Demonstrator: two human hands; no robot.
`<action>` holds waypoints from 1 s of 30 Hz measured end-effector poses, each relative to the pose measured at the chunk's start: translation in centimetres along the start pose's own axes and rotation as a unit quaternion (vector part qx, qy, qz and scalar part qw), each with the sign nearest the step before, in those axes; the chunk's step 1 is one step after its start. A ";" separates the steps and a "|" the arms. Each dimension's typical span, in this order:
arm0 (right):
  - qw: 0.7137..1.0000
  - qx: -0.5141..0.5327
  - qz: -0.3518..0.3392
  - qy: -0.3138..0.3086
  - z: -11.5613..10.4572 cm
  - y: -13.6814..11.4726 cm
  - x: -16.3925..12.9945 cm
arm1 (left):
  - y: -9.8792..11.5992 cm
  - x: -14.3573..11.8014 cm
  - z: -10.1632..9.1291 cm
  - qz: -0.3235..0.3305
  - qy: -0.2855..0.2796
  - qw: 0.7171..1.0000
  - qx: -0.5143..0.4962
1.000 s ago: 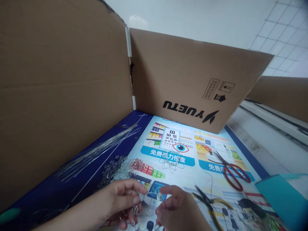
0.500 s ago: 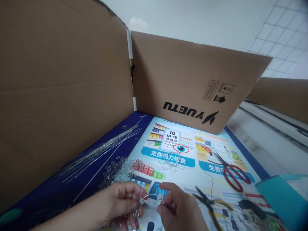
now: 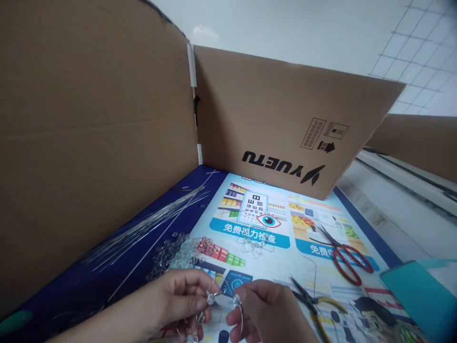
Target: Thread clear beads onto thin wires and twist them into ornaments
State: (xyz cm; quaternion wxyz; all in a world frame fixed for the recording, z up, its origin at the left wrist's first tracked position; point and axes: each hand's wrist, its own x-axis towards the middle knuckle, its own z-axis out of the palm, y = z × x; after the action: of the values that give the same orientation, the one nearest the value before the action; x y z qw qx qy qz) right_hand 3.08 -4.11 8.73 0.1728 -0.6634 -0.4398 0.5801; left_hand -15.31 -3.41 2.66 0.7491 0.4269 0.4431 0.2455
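My left hand (image 3: 189, 297) is closed, pinching a clear bead (image 3: 210, 298) on thin silvery wire between thumb and index finger. More beaded wire (image 3: 199, 320) dangles under its fingers. Facing it, a small gap away, my right hand (image 3: 262, 305) pinches the wire by another clear bead (image 3: 236, 300). A wire loop curves down from that bead past the right fingers. Just beyond my left hand lies a heap of clear beads (image 3: 178, 252). Farther out, a wire piece with several beads (image 3: 254, 245) rests on the printed sheet.
A bundle of straight wires (image 3: 153, 224) lies on the dark blue surface at left. Pliers with yellow handles (image 3: 314, 305) and red-handled scissors (image 3: 344, 257) are at right, near a teal box (image 3: 417, 295). Cardboard panels (image 3: 285, 119) stand at the back and left.
My right hand has turned and shifted slightly, its thumb and index finger now nearer the bead. The wire arc between the hands looks smaller. My left hand stays nearly still.
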 end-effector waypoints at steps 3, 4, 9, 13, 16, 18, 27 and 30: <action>0.998 0.045 0.038 -0.024 0.0 0.0 0.2 | 0.1 -0.1 0.0 0.004 -0.006 1.000 0.001; 0.997 0.058 0.049 -0.032 0.0 0.0 0.2 | 0.1 -0.1 -0.1 0.004 -0.006 1.000 0.002; 0.991 0.110 0.066 -0.046 0.1 0.1 0.3 | 0.1 -0.2 -0.3 0.004 0.005 1.000 0.016; 0.987 0.129 0.087 -0.043 0.3 0.2 0.3 | 0.1 -0.1 -0.5 0.007 0.003 1.000 0.021; 0.985 0.137 0.089 -0.054 0.3 0.2 0.3 | 0.1 -0.1 -0.5 0.008 0.001 1.000 0.018; 0.985 0.139 0.083 -0.058 0.3 0.3 0.3 | 0.1 -0.1 -0.5 0.011 0.000 1.000 0.016; 0.977 0.181 0.099 -0.050 0.0 1.0 0.4 | 0.1 -0.3 -0.7 0.005 -0.015 1.000 -0.006; 0.972 0.200 0.106 -0.062 -0.4 1.6 0.4 | -0.4 0.0 -1.0 0.004 -0.023 0.999 -0.031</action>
State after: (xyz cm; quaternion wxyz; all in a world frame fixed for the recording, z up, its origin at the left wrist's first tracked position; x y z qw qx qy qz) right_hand 3.98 -4.60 7.43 0.2117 -0.6212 -0.2517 0.7113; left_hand -16.15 -3.20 2.10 0.7711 0.4104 0.4164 0.2522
